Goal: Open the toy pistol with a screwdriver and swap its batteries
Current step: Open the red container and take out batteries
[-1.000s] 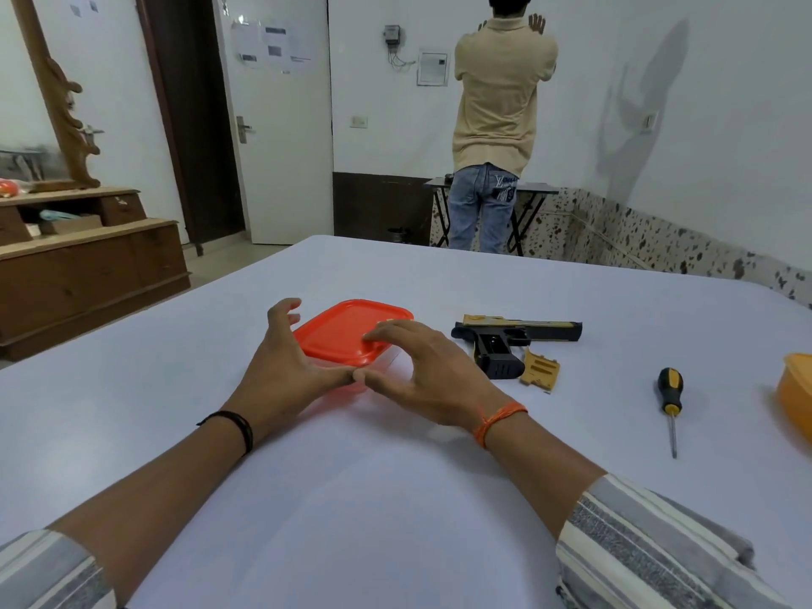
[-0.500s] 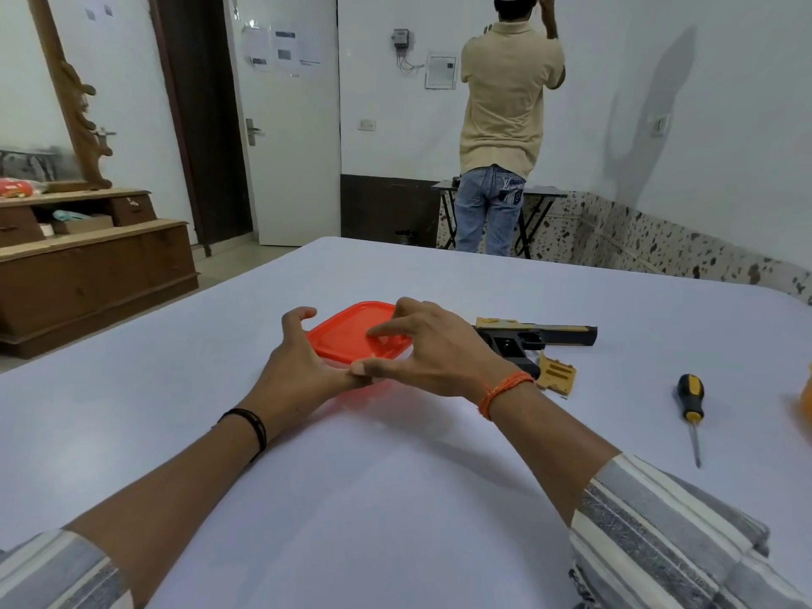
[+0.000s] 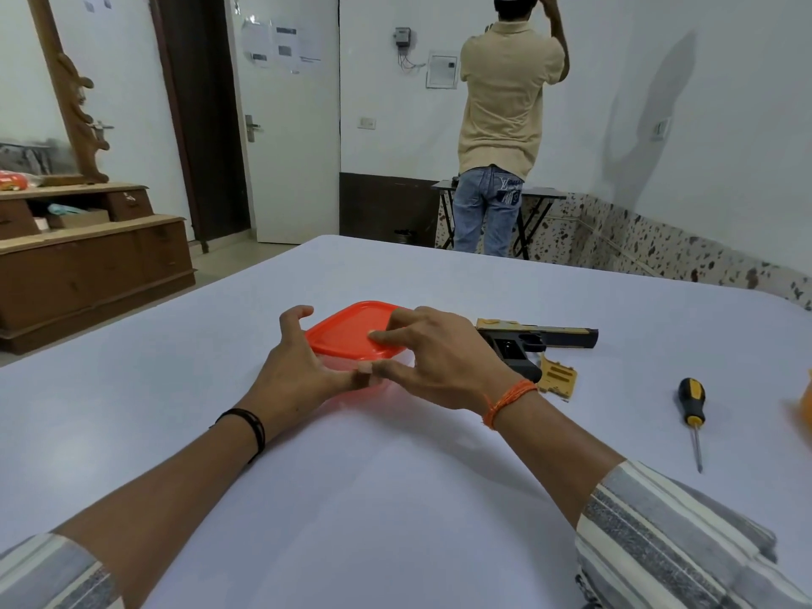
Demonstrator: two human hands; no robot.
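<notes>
Two bare hands frame a clear plastic box with a smooth orange-red lid [image 3: 351, 334] on the matte white worktop [image 3: 395, 498]: left hand [image 3: 299, 371] spread against its near-left corner, right hand [image 3: 439, 362] with fingers curled onto the lid, thumbs touching. Just right lies the black-and-gold plastic toy pistol [image 3: 534, 340], its ribbed tan grip cover [image 3: 557, 381] beside it. Farther right, well apart, lies a black-and-yellow-handled screwdriver [image 3: 692, 404].

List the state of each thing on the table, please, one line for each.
Container lid: on the container, both hands at it.
Left hand: at the near edge.
Right hand: fingers on the lid.
Toy pistol: lying flat, untouched.
Grip cover: detached, beside the pistol.
Screwdriver: lying unused.
</notes>
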